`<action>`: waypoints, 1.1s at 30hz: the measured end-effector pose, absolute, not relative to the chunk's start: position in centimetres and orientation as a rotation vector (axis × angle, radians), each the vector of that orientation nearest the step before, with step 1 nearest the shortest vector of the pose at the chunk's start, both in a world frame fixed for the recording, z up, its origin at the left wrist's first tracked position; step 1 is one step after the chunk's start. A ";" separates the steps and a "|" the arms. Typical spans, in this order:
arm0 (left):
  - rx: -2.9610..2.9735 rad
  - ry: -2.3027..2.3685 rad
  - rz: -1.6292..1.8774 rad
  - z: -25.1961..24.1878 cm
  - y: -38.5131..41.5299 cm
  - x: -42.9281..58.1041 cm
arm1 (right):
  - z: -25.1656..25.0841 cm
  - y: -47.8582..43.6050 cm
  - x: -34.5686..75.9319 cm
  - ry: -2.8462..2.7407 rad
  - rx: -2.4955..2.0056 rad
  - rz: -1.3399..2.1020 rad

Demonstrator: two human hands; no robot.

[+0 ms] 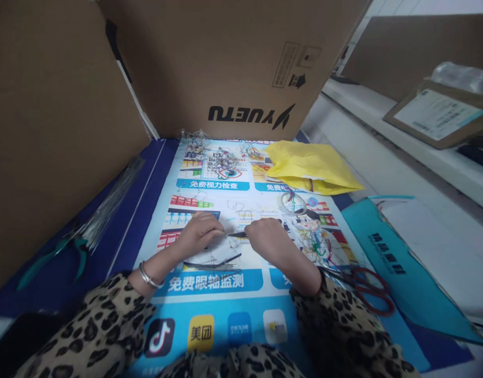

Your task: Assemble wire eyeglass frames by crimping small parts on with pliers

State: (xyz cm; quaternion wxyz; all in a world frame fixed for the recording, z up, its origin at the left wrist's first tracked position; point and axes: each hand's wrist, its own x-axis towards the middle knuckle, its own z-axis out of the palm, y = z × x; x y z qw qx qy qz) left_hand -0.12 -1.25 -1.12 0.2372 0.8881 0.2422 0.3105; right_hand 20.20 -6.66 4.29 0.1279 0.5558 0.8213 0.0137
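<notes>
My left hand (200, 232) and my right hand (267, 239) rest close together on a printed poster (210, 315) spread over the work surface. Both are closed in a pinch. My right hand grips a thin dark tool (237, 234) whose tip points toward my left fingers. My left fingers pinch a fine wire (226, 242) that is hard to make out. More thin dark wire pieces (213, 264) lie on the poster just below my hands. A silver bangle (149, 275) circles my left wrist.
Green-handled pliers (56, 254) and a bundle of metal wires (107, 202) lie at the left. Red-handled scissors (369, 289) and a tangle of coloured wires (314, 239) sit at the right. A yellow bag (310, 165), a tape roll (293, 203) and cardboard boxes (233, 63) stand behind.
</notes>
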 end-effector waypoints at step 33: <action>2.440 0.761 0.728 -1.8 -1.7 -0.1 | 4.1 -6.3 20.0 2.395 1.661 0.039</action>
